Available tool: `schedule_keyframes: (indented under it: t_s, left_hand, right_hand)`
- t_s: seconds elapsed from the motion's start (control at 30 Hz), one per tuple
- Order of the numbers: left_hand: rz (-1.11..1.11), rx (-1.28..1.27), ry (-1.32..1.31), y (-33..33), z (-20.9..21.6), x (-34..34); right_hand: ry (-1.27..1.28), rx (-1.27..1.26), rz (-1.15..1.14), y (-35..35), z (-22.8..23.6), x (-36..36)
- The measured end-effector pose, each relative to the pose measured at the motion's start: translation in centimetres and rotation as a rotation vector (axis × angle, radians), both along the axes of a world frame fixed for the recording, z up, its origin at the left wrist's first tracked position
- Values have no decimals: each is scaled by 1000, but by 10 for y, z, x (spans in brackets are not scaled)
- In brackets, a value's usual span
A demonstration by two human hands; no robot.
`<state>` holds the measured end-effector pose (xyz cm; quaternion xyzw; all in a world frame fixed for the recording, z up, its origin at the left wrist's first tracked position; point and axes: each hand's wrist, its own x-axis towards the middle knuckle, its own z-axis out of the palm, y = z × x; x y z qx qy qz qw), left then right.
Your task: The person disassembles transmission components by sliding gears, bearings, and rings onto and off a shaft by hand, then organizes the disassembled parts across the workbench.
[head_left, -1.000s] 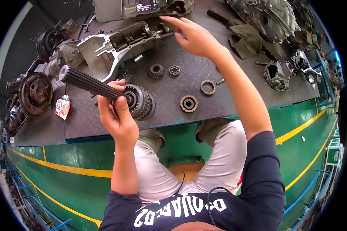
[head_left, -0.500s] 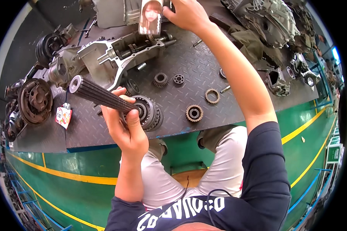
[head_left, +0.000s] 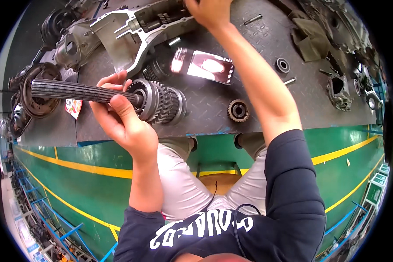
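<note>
My left hand point(head_left: 129, 124) is wrapped round a long splined gear shaft point(head_left: 74, 91). The shaft points left, and its thick gear stack point(head_left: 161, 102) is at the right end, over the table's near edge. My right hand point(head_left: 212, 13) reaches to the top edge of the view, beside an open gearbox housing point(head_left: 150, 30). Its thumb shows, but the other fingers are mostly cut off. Below that hand is a phone point(head_left: 209, 67) with a bright screen, tilted sideways over the middle of the table. Whether it rests on the surface cannot be told.
A loose gear point(head_left: 239, 110) lies near the front edge, and a bearing point(head_left: 283, 65) sits beyond my right forearm. Metal pins lie on the dark table point(head_left: 205, 107). A brake drum point(head_left: 41, 89) stands at the left, housing parts point(head_left: 339, 91) at the right.
The phone has moved down from the top, turning from upright to sideways, away from my right hand. The shaft in my left hand has swung nearer level. The whole view has shifted.
</note>
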<state>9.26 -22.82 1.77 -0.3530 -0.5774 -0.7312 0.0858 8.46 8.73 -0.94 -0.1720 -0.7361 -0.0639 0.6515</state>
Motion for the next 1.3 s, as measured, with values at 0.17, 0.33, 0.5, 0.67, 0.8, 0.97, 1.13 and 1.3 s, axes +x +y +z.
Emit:
schedule_keyframes:
  t_s: [0.17,0.33,0.5,0.67,0.8,0.97,1.13,1.3]
  left_hand:
    - [9,34,19,-12,-1,-7]
    - [-24,55,119,-4,2,-3]
    - [-4,32,69,-12,-11,-6]
    - [14,-10,43,-14,-6,0]
    - [-8,3,32,-18,-2,-1]
    - [-1,4,65,-14,-1,-4]
    - [39,-63,99,-21,3,-2]
    - [30,-69,132,-18,-8,-4]
  right_hand:
    - [-320,-444,358,-62,-2,72]
    - [-1166,-396,494,-120,6,132]
    - [-1345,-472,342,-134,7,122]
    - [-1519,-619,172,-153,15,108]
    - [-1358,-709,239,-174,5,125]
    - [-1018,-679,216,-155,13,137]
    - [-420,-868,378,-69,82,76]
    - [-53,-752,250,16,131,-31]
